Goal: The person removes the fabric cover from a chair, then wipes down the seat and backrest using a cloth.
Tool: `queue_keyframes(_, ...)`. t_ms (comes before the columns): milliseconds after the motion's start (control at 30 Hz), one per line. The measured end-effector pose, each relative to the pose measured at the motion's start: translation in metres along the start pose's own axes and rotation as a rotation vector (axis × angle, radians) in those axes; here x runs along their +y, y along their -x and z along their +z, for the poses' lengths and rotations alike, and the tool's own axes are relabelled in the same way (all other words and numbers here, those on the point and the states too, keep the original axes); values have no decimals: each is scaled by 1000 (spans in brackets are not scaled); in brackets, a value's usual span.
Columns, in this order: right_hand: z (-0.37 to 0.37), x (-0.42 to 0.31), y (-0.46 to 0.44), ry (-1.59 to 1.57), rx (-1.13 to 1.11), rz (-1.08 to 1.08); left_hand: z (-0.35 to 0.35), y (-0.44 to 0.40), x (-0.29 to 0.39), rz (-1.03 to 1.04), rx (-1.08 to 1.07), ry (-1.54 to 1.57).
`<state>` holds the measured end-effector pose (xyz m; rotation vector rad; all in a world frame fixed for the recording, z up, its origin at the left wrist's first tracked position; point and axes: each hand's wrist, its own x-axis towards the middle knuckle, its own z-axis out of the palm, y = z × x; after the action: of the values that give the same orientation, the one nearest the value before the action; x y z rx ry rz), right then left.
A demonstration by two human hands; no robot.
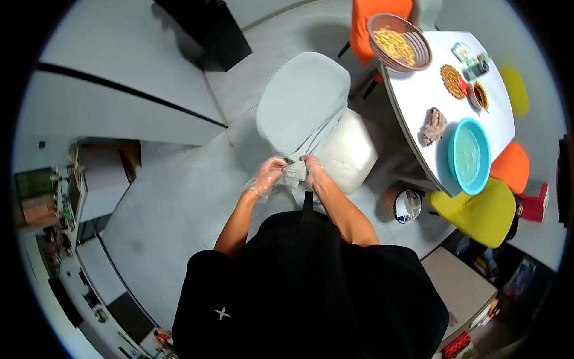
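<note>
A light grey ribbed chair cover (305,99) is stretched over the backrest of a chair, and its lower part hangs bunched and twisted. The chair's pale, shiny seat (348,152) shows bare at the right. My left hand (267,175), in a clear plastic glove, is closed on the gathered cloth from the left. From the other side my right hand (312,169), also gloved, pinches the same bunch. Some of the fingers are hidden by the folds.
At the right stands a white table (409,113) with a turquoise basin (469,157) of water, a crumpled brown cloth (434,125) and a brown basket (400,42). Orange and yellow chairs surround it. A small bin (408,206) is on the floor; a black object (206,30) stands at the wall.
</note>
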<state>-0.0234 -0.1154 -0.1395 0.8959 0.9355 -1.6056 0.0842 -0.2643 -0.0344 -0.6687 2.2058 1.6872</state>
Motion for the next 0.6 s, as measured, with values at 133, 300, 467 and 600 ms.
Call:
queue_keyframes(133, 31, -20, 41, -2, -204, 105, 6, -36, -74, -640, 184, 684)
queue_keyframes(300, -31, -29, 34, 223, -207, 85, 75, -69, -43, -838, 215, 1129)
queue_keyframes(467, -47, -31, 65, 205, -14, 19, 145, -157, -229, -701, 392, 1292)
queue_keyframes(600, -87, -24, 18, 281, 61, -15, 122, -139, -232, -584, 542, 1447)
